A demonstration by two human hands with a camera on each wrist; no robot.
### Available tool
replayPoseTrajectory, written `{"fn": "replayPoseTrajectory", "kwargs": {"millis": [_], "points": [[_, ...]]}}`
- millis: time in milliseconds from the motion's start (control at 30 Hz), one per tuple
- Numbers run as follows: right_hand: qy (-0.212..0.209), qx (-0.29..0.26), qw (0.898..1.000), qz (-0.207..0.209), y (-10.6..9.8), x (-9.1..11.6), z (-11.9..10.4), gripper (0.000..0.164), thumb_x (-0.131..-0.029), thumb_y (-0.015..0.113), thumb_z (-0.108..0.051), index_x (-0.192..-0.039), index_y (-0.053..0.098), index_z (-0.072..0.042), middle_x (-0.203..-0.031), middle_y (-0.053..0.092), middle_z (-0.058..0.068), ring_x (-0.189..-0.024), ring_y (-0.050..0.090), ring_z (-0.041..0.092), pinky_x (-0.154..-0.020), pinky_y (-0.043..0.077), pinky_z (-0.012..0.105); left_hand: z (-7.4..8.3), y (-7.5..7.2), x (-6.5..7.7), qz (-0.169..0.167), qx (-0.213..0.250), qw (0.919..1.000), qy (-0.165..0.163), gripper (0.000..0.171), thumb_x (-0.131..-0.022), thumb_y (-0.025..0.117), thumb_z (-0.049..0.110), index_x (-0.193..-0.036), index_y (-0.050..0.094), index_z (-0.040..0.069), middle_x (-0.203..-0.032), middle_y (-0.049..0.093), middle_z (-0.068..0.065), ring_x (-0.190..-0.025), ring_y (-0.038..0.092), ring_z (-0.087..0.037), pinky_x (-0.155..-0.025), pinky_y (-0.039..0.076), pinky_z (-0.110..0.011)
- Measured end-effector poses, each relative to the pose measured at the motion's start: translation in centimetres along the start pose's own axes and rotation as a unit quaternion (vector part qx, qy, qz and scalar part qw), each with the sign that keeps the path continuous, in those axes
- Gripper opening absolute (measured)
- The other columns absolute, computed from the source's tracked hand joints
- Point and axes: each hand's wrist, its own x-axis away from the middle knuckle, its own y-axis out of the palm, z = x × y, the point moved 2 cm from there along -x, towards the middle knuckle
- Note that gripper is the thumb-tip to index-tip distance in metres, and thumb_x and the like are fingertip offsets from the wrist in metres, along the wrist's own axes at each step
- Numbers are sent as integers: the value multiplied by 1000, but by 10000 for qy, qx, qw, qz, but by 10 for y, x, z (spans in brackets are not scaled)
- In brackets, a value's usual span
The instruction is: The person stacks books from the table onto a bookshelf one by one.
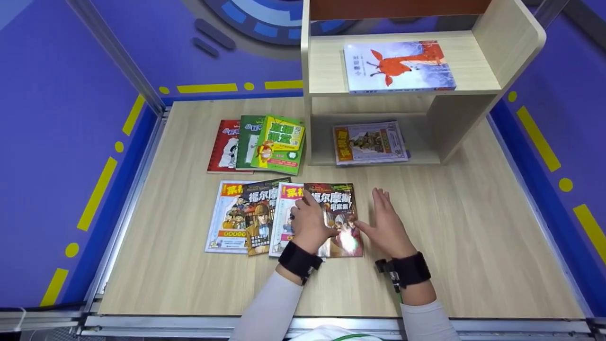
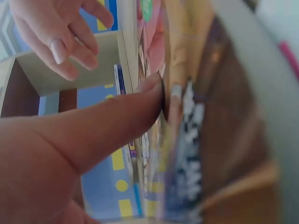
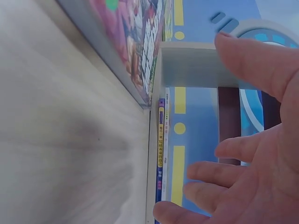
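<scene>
Left hand (image 1: 310,222) spread, thumb touching the rightmost Sherlock Holmes book (image 1: 343,215) beneath; right hand (image 1: 389,232) wide, right beside it!

Bookshelf (image 1: 511,45) on table (image 1: 487,232), rear books (image 1: 279,142) at its left, front books (image 1: 262,222) before them

Pale grey sleeves (image 1: 272,308) stop short of black wristbands (image 1: 299,261), the right with perhaps a green cable (image 1: 401,298).

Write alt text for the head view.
A person's left hand touches a row of four overlapping books on a wooden table, the right hand beside them. Behind are three more books and a bookshelf holding others.
</scene>
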Motion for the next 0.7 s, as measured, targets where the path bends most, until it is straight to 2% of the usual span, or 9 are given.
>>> {"fn": "replayPoseTrajectory", "kwargs": {"millis": [100,233,300,400,467,533,600,700], "points": [[-19,-37,10000,-34,1,0,0,107,-95,81,-32,-168,11,5,-174,12,32,-163,9,49,-130,22,63,-4,1,-3,328,589,9977,8,155,-52,105,53,-164,19,-11,-131,57,-34,-112,63,-44,-85,63,-47],[7,-77,9999,-69,3,0,1,106,-97,79,-33,-168,10,4,-175,11,32,-164,8,48,-130,21,61,-10,0,-5,534,1589,9854,303,139,-57,107,34,-158,25,-17,-128,57,-34,-109,65,-44,-96,61,-48],[23,-120,9999,-70,3,1,1,105,-98,78,-33,-168,10,4,-175,11,32,-163,8,49,-131,19,62,-13,-2,-6,418,2177,9742,415,126,-63,104,25,-155,28,-15,-130,56,-32,-110,65,-43,-100,60,-47],[105,-182,9997,-84,3,2,1,105,-98,77,-35,-169,10,2,-175,11,30,-163,8,50,-131,17,64,-19,-4,-7,101,2728,9608,477,108,-72,99,21,-150,30,-8,-130,57,-29,-110,66,-42,-100,60,-46],[154,-219,9996,-117,2,3,1,104,-99,76,-35,-169,9,1,-176,11,30,-163,8,50,-130,16,64,-22,-5,-7,-69,2933,9546,521,100,-79,95,22,-149,29,-5,-121,62,-24,-102,67,-37,-94,61,-44],[187,-282,9993,-148,2,4,0,103,-100,75,-34,-170,8,0,-175,11,30,-163,9,50,-130,17,64,-25,-7,-7,-109,3168,9462,651,94,-85,91,19,-149,27,-4,-105,64,-20,-87,66,-31,-82,60,-43],[211,-388,9989,-170,2,5,-1,102,-101,74,-34,-170,7,0,-175,14,31,-162,14,49,-130,20,64,-27,-10,-7,-49,3520,9325,812,88,-89,86,15,-150,25,-3,-88,60,-11,-71,58,-24,-70,54,-39],[258,-616,9976,-188,0,6,-5,99,-102,72,-34,-170,8,0,-173,20,31,-159,24,50,-129,24,63,-27,-17,-5,150,4265,8990,986,78,-92,79,9,-149,26,-1,-79,48,-1,-58,43,-16,-62,46,-35]]}}
